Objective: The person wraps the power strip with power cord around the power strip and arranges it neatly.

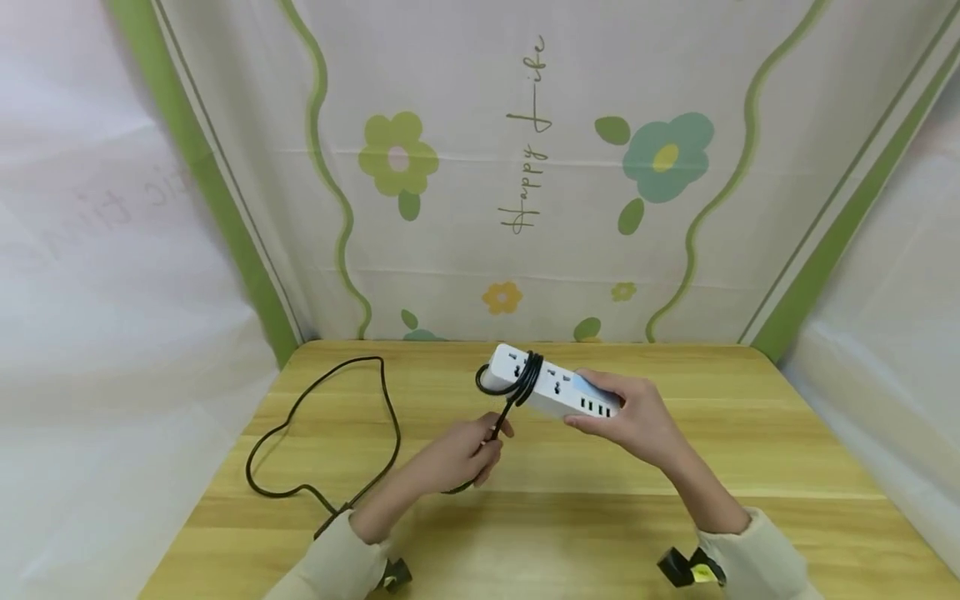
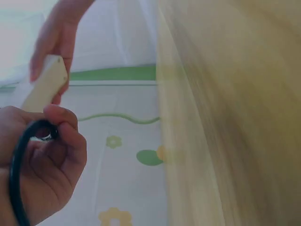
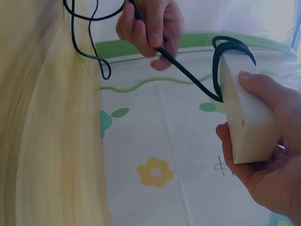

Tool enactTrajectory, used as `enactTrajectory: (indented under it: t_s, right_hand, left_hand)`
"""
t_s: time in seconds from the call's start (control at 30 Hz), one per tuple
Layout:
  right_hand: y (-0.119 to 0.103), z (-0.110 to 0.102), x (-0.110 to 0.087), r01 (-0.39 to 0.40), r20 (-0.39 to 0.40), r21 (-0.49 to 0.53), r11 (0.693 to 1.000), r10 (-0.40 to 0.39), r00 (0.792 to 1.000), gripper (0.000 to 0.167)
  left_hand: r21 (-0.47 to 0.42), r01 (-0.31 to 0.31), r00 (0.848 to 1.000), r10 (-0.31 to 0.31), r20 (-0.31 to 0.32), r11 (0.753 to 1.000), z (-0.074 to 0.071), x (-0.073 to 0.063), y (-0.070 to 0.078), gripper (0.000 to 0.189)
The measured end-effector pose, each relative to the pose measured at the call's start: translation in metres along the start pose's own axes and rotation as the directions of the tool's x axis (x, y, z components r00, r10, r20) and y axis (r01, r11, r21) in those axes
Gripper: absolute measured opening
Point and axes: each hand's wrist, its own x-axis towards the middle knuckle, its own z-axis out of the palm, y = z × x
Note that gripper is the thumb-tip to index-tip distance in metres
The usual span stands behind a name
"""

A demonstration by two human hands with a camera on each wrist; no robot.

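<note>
A white power strip (image 1: 555, 398) with several sockets and USB ports is held tilted above the table by the right hand (image 1: 633, 417), which grips its USB end. Several turns of its black cord (image 1: 529, 379) wrap around the strip near the other end. The left hand (image 1: 468, 454) pinches the cord a short way below the wraps; in the right wrist view the cord (image 3: 193, 79) runs taut from those fingers to the strip. In the left wrist view, the cord (image 2: 16, 174) loops over the left hand (image 2: 51, 165), its fingers curled.
The cord's loose length (image 1: 251, 467) lies in a wide loop on the left of the wooden table (image 1: 600, 533). A floral cloth (image 1: 450, 242) hangs behind the table, with white cloth (image 1: 97, 333) at both sides. Each wrist carries a small black camera (image 1: 678, 568).
</note>
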Motion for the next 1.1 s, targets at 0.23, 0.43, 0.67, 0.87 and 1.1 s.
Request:
enactTrajectory:
  t_s: [0.23,0.43,0.67,0.87,1.1]
  right_hand:
    - [0.014,0.006,0.011,-0.062,-0.053,-0.063,0.996,0.059,0.997,0.065]
    - [0.034,0.017,0.021,-0.079,-0.108,-0.152,0.985,0.062,0.992,0.066]
    - [0.047,0.027,0.026,-0.063,-0.148,-0.256,0.965,0.026,0.989,0.064]
    - [0.056,0.03,0.03,-0.091,-0.162,-0.321,0.943,0.04,0.986,0.061]
    - [0.061,0.04,0.029,-0.105,-0.125,-0.367,0.924,0.063,0.99,0.061]
  left_hand:
    - [0.345,0.045,0.995,-0.01,-0.104,0.938,0.006,-0.014,0.016,0.018]
    - [0.696,0.068,0.967,0.125,-0.223,0.715,0.015,-0.024,0.021,0.02]
    - [0.692,0.123,0.948,0.123,-0.295,0.712,0.017,-0.03,0.013,0.02]
    - [0.622,0.131,0.927,0.128,-0.353,0.772,0.013,-0.033,0.013,0.015]
    - [0.647,0.098,0.923,0.174,-0.343,0.757,0.009,-0.032,0.021,0.014]
